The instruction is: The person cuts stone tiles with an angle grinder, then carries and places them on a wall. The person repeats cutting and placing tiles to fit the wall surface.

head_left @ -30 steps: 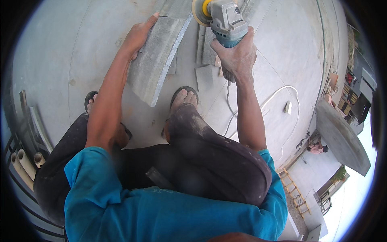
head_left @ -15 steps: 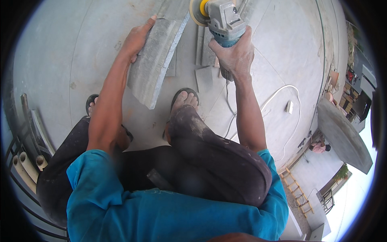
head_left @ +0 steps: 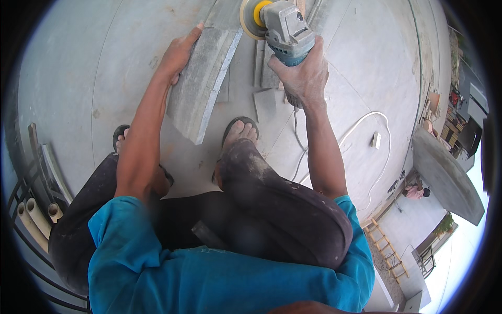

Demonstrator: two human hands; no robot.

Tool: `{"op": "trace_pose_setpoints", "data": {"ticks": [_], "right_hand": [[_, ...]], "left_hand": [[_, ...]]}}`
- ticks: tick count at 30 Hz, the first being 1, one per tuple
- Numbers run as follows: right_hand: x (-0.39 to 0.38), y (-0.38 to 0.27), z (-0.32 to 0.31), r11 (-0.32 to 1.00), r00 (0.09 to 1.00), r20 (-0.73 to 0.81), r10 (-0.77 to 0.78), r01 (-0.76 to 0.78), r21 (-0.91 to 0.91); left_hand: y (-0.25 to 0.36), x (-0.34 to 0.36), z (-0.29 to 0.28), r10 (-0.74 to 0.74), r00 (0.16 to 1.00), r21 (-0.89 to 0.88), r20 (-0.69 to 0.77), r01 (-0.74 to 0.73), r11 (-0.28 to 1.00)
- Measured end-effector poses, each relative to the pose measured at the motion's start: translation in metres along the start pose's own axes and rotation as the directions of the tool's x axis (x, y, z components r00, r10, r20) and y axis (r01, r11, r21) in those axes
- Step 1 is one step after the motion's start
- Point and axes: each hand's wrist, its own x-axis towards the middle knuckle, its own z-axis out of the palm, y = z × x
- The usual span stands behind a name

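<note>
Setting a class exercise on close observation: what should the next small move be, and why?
Perhaps the right hand should ease the grinder slightly left, toward the pale edge of the slab: the disc sits close beside that edge, contact unclear, and the left hand holds the slab's opposite side.

The picture's top edge cuts off the grey slab (head_left: 205, 78) and the yellow-hubbed disc (head_left: 247, 25) of the angle grinder (head_left: 286, 29); whether slab and disc touch is unclear. The left hand (head_left: 177, 56) is partly hidden at the slab's side; the right hand (head_left: 304, 77) covers much of the grinder's handle. A distant person (head_left: 414, 192) is too small to make out.
</note>
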Motion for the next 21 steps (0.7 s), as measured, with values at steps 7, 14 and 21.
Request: {"op": "trace_pose_setpoints", "data": {"ticks": [7,14,21], "right_hand": [[0.0016,0.0007,0.0022,0.997,0.998,-0.039,-0.051,0.049,-0.053],[0.0043,0.0018,0.0000,0.999,1.000,-0.011,0.009,-0.010,-0.039],[0.0052,0.0025,-0.0008,0.997,0.999,-0.042,0.015,-0.018,-0.071]], "left_hand": [[0.0035,-0.0017,-0.0013,0.004,0.998,-0.056,0.064,0.000,0.998],[0.0033,-0.0008,-0.0003,0.012,1.000,-0.027,0.015,-0.012,1.000],[0.0008,0.0020,0.0008,-0.022,1.000,-0.002,0.017,0.022,1.000]]}}
